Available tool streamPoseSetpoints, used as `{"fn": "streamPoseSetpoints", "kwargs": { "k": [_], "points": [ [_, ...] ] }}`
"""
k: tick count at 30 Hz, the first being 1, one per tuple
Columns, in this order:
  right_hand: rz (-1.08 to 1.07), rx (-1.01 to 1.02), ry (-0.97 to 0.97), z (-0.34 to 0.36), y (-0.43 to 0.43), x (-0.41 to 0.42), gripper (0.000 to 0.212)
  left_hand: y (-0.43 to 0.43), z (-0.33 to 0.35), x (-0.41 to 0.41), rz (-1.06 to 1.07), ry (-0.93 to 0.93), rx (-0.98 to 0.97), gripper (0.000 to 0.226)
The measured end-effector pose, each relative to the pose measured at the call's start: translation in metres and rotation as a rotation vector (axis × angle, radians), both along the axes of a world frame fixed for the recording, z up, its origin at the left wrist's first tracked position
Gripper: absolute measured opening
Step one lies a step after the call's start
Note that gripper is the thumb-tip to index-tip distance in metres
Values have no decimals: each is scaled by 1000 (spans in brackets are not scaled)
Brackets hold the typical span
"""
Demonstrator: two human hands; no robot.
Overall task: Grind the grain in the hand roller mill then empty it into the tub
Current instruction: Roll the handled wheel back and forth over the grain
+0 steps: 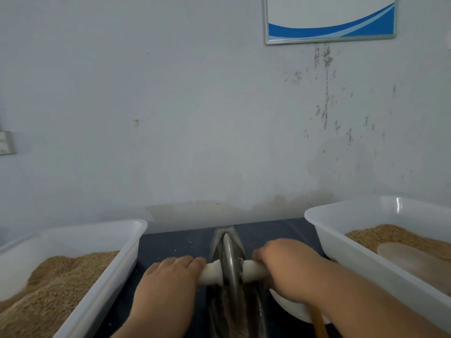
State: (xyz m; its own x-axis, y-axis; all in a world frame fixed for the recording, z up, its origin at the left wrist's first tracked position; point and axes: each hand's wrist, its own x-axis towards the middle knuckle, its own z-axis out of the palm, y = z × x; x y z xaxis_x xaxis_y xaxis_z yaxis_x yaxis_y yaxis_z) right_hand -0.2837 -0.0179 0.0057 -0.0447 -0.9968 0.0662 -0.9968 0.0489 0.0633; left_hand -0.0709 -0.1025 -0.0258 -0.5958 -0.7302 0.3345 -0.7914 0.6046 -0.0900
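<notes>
You are wrapping each grip, left hand (pixel 168 279) and right hand (pixel 285 259), round the white handles (pixel 211 273) flanking the wheel (pixel 229 262), which is sitting in the trough (pixel 216 242) at 6 o'clock. You should be pressing both sides evenly, keeping the wheel upright.

Left tub (pixel 117 272) is cut off by the left and bottom edges; right tub (pixel 341 240) by the right edge. Mill trough (pixel 253 313) runs out at the bottom edge, its contents too blurred to identify. Both ends of the handle (pixel 212 273) are hidden inside the left hand (pixel 168 279) and right hand (pixel 285 257). White bowl (pixel 290 309) is largely covered by the right forearm. Framed board (pixel 329 20) is cropped at the top.
</notes>
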Motion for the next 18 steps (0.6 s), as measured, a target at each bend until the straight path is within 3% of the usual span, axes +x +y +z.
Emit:
{"fn": "streamPoseSetpoints", "kwargs": {
  "k": [5,9,11,14,18],
  "points": [
    [165,251,9,41,35,9,22,16,29,13,-30,-266,177,40],
    [190,305,-23,46,41,7,18,14,37,12,-40,-321,310,40],
    [140,265,-47,34,30,4,23,8,29,9,-28,-281,317,42],
    [52,96,-39,8,4,-1,21,-4,7,6,-5,-55,198,47],
    [-21,-153,19,-22,-17,-4,49,-16,-18,-5,31,150,34,60]
  ]
}}
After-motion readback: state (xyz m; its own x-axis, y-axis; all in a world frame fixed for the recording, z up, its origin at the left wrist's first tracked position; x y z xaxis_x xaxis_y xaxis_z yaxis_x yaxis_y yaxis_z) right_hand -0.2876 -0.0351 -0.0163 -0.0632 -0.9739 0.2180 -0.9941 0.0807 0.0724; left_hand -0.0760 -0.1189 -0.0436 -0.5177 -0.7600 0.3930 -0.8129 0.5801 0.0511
